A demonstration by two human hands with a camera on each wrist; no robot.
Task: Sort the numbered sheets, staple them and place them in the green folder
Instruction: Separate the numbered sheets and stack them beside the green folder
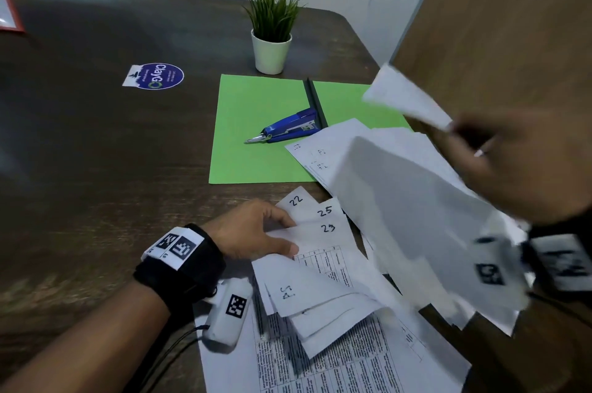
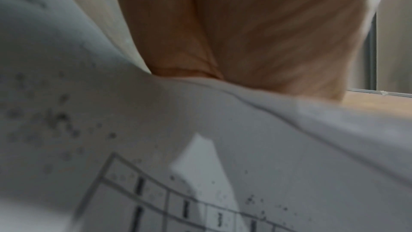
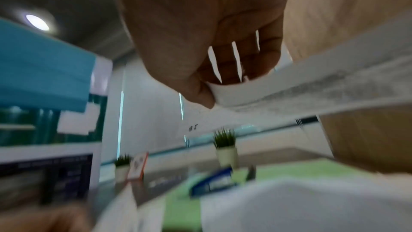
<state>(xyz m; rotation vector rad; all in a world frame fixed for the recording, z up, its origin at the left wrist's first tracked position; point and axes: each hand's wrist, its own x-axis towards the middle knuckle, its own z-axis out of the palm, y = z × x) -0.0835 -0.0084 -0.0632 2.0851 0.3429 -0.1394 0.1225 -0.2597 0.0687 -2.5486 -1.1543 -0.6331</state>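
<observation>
Right grip (image 1: 512, 165) pinched on one raised sheet (image 1: 400, 219), left grip (image 1: 253, 232) clamping the fanned numbered sheets (image 1: 323, 226) near: thin, floppy, slippery paper, likely best taken at corners.

dark wood table (image 1: 96, 168), w/ green folder (image 1: 256, 136), loose sheets (image 1: 320, 360), potted plant (image 1: 271, 50), sticker (image 1: 157, 76)

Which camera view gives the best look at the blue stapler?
The head view. There the blue stapler lies whole and fairly sharp on the green folder. The right wrist view shows it only as a blurred blue shape low in the picture. The left wrist view does not show it.
</observation>
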